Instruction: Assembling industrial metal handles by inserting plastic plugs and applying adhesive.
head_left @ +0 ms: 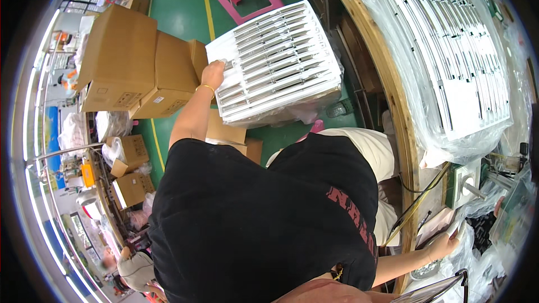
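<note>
My left hand [213,74] is at the left edge of a white tray [227,50], its fingers closed over that edge. Slim, shiny metal rods [281,50] lie in rows in the tray's grooves. Clear plastic wraps the sides of the stack beneath it. Far off to the right, my right hand [443,246] is over the workbench, with its fingers bent around something pale that I cannot make out. Crumpled clear plastic [469,261] and a clear dish of small parts [426,269] are close to it.
Another white tray of rods [449,50] sits in plastic on the wooden-edged bench [401,106]. Cardboard boxes [120,56] stand left of the near tray, a pink stool [252,0] beyond it. Cables [412,207] hang over the bench edge. A person [135,269] is at lower left.
</note>
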`<action>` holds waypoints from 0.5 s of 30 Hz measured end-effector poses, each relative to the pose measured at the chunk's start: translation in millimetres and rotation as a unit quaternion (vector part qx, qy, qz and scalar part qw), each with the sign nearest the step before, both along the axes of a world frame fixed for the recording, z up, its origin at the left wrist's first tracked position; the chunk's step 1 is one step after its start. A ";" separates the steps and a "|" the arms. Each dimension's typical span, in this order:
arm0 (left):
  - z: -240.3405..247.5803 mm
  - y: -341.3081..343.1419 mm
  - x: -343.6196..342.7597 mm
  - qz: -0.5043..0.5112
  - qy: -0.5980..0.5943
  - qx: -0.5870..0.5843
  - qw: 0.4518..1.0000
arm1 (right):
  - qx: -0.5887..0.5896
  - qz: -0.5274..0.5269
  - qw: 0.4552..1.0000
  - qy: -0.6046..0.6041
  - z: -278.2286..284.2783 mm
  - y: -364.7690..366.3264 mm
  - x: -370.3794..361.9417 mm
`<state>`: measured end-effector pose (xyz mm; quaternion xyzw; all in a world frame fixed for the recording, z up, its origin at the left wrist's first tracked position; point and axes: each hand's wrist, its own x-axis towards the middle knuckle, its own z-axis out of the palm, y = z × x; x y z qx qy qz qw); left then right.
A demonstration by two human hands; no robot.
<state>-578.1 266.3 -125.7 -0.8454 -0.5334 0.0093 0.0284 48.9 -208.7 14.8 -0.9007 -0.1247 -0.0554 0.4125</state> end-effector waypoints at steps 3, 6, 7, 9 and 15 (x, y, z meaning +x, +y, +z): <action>-0.9 -0.3 3.5 -0.011 0.010 0.007 1.000 | 0.014 0.011 1.000 0.015 -1.5 4.7 -2.7; 2.4 -4.4 8.6 0.015 0.058 -0.035 0.998 | 0.017 0.009 0.999 0.030 3.8 16.0 -13.0; 5.5 -11.1 7.0 0.008 0.091 -0.041 0.995 | 0.021 0.006 0.999 0.042 4.5 17.4 -16.0; 9.4 -18.1 8.2 0.002 0.120 -0.049 0.992 | 0.040 0.016 0.998 0.037 -1.3 10.5 -12.2; -11.5 -18.9 -48.5 0.299 -0.301 -0.157 0.892 | 0.038 0.039 0.998 0.021 -7.4 13.0 -19.4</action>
